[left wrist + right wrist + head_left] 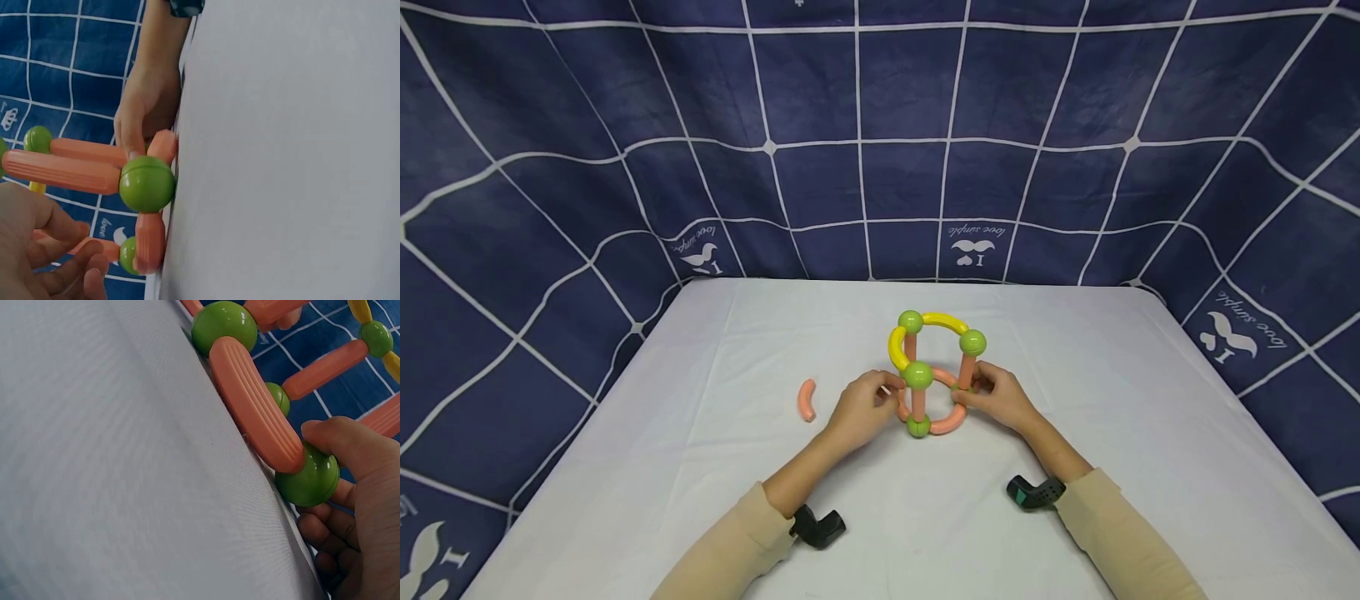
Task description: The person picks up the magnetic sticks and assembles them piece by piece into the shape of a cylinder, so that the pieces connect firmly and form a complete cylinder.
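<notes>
A frame of green balls, upright salmon rods (pixel 918 405), salmon curved sticks (pixel 950 421) and yellow curved sticks (pixel 945 320) stands on the table. The salmon sticks form a ring at its base; the yellow ones join top balls at the back and left. My right hand (pixel 1000 402) pinches the lower right green ball (pixel 312 481), with the thumb on its upper side. At the frame's left side is my left hand (pixel 867 408), fingers bent close to the rear rod (pixel 107 249). Whether those fingers grip it cannot be told. The lower front ball (pixel 147 184) rests on the cloth.
One loose salmon curved stick (pixel 807 400) lies on the white-covered table (pixel 737 333) left of my left hand. A dark blue gridded cloth (pixel 895 100) hangs behind and at both sides. Black devices (pixel 820 529) are worn on both wrists.
</notes>
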A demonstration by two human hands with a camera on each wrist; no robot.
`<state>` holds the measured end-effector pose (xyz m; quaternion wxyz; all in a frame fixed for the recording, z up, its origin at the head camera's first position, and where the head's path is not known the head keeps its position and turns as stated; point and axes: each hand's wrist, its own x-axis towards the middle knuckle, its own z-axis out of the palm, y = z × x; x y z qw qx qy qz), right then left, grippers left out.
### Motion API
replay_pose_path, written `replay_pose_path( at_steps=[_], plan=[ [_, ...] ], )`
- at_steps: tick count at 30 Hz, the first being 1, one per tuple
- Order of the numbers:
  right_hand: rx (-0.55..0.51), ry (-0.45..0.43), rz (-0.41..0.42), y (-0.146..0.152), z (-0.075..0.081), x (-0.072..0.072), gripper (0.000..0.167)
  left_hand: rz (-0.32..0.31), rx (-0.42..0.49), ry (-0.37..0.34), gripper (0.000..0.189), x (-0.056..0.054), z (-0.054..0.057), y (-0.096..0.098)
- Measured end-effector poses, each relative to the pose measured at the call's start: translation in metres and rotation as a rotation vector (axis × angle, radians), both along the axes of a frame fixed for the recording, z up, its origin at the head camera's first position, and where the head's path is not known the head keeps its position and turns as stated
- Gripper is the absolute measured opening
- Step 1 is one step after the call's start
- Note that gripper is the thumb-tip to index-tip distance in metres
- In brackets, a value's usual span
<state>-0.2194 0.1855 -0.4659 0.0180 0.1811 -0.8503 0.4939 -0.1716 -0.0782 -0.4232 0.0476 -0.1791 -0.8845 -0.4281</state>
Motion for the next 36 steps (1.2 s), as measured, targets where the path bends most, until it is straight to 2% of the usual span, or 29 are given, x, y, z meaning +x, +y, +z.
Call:
replay_pose_path(
  at_steps=[7, 11, 14, 18, 23, 33, 36],
  plan=[
    [-0.038, 0.008, 0.012, 0.000, -0.001, 0.000, 0.025, -0.134, -0.078, 0.058, 0.023, 0.001, -0.005, 0.002],
    [-0.094, 0.016, 0.046, 0.001, -0.003, -0.001, 0.024, -0.239, -0.096, 0.099, 0.019, 0.001, -0.010, 0.003],
    [-0.114, 0.020, 0.067, 0.002, -0.002, -0.001, 0.026, -0.266, -0.121, 0.149, 0.018, 0.000, -0.015, 0.004],
    [-0.119, 0.030, 0.088, -0.001, 0.010, 0.007, 0.025, -0.243, -0.158, 0.202, 0.022, 0.001, -0.020, 0.006],
    [-0.120, 0.027, 0.102, -0.005, 0.028, 0.017, 0.023, -0.217, -0.181, 0.205, 0.020, 0.000, -0.021, 0.006],
    [-0.118, 0.015, 0.162, -0.003, 0.029, 0.016, 0.018, -0.160, -0.128, 0.218, 0.014, -0.003, -0.022, 0.002],
    [-0.113, 0.009, 0.183, -0.001, 0.017, 0.009, 0.019, -0.128, -0.097, 0.226, 0.016, -0.005, -0.024, -0.001]
  ],
)
